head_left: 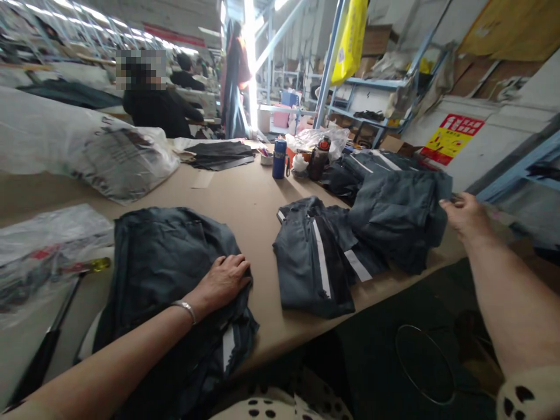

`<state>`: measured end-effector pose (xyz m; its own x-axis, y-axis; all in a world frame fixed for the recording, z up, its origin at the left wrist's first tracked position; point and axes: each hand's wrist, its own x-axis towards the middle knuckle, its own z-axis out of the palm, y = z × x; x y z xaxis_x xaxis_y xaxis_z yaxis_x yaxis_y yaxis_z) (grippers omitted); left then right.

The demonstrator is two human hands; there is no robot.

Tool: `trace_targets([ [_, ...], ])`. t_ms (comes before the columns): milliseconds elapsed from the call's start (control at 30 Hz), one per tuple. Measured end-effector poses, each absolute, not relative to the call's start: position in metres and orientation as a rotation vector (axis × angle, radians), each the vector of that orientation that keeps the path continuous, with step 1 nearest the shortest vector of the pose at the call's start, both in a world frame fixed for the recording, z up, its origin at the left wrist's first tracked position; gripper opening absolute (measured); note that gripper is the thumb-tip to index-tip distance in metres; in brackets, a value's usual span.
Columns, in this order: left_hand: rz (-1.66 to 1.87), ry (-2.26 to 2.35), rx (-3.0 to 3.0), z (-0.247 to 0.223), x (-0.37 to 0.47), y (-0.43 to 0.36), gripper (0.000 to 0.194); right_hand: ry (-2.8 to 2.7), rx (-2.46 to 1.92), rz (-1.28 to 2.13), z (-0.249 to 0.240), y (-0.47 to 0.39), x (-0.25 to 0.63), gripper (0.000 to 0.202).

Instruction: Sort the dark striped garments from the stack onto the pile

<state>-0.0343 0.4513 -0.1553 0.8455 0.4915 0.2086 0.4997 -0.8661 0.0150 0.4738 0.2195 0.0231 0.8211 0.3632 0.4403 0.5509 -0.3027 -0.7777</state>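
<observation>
My left hand (pixel 225 280), a silver bracelet at its wrist, lies flat on a stack of dark grey garments (pixel 161 245) at the table's near left. Its fingers are stretched out and grip nothing. At the right, my right hand (pixel 468 216) pinches the edge of a dark grey garment (pixel 394 210), which hangs partly spread above the tabletop. Between my hands sits a folded dark grey garment (pixel 301 262) with a white stripe. Behind the held garment lies another pile of dark grey garments (pixel 380 160) with white stripes.
On the brown table (pixel 254 210) stand a blue bottle (pixel 279 158) and a dark bottle (pixel 319 158). Black fabric pieces (pixel 221 154) lie at the back. Plastic bags (pixel 126 154) and a yellow-handled tool (pixel 72 297) are at the left. A person (pixel 153 108) sits beyond.
</observation>
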Motion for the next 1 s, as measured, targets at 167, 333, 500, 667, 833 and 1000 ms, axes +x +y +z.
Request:
trace_targets([
  [167, -0.326, -0.797, -2.977, -0.154, -0.034, 0.449, 0.025, -1.279, -2.190, -0.044, -0.020, 0.261, 0.377, 0.040],
  [333, -0.341, -0.781, -2.976, -0.155, -0.035, 0.449, 0.026, -1.630, -2.406, -0.031, -0.078, 0.301, 0.267, 0.054],
  [500, -0.339, -0.789, -3.000, -0.156, -0.036, 0.449, 0.025, -1.585, -2.652, 0.025, -0.103, 0.314, 0.252, 0.040],
  [667, -0.336, -0.835, -3.029, -0.154, -0.037, 0.450, 0.027, -1.548, -2.720, 0.044, -0.095, 0.330, 0.254, 0.054],
  [833, -0.497, -0.858, -3.174, -0.144, -0.029, 0.448, 0.017, -1.489, -2.766, 0.113, -0.089, 0.346, 0.250, 0.043],
  [1000, -0.916, -0.735, -3.342, -0.124, -0.010, 0.424, 0.019, -1.376, -2.743, 0.216, -0.088, 0.357, 0.256, 0.032],
])
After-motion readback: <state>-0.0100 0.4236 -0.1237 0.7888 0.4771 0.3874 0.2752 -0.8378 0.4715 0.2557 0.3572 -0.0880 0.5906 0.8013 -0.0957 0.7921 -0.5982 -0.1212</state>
